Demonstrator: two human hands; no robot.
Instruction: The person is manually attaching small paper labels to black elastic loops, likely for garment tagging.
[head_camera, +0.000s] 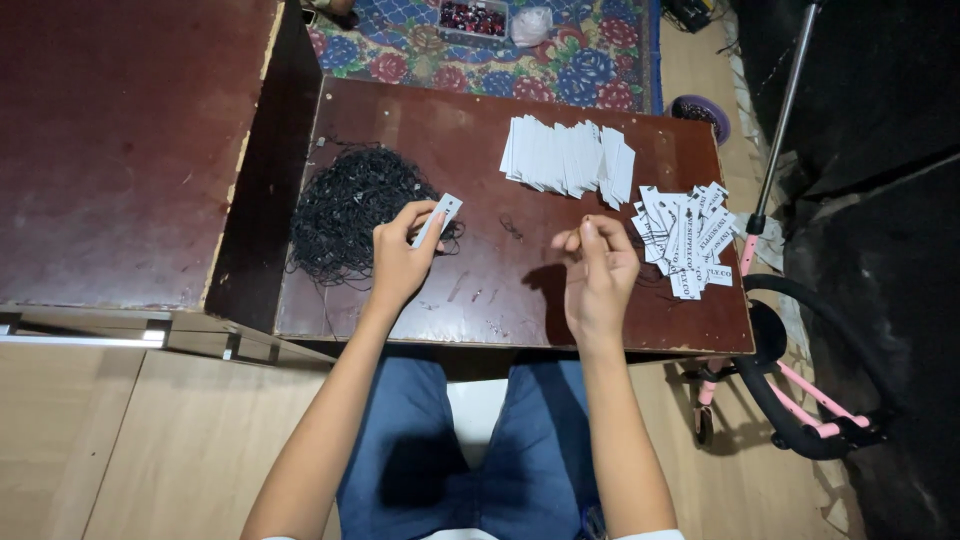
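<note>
The left hand (398, 258) pinches a white paper tag (437, 220) by its lower end, while the right hand (597, 272) has its fingertips pinched together, on a thin string as far as can be told. Beyond, a tangle of black strings (350, 210) lies left; a fanned stack of blank-side tags (568, 158) waits, and printed tags (688, 238) are piled right on the brown table (480, 300).

One head-worn camera looks steeply down from close above at a low brown table (480, 120) filling the frame's centre, knees at the bottom
</note>
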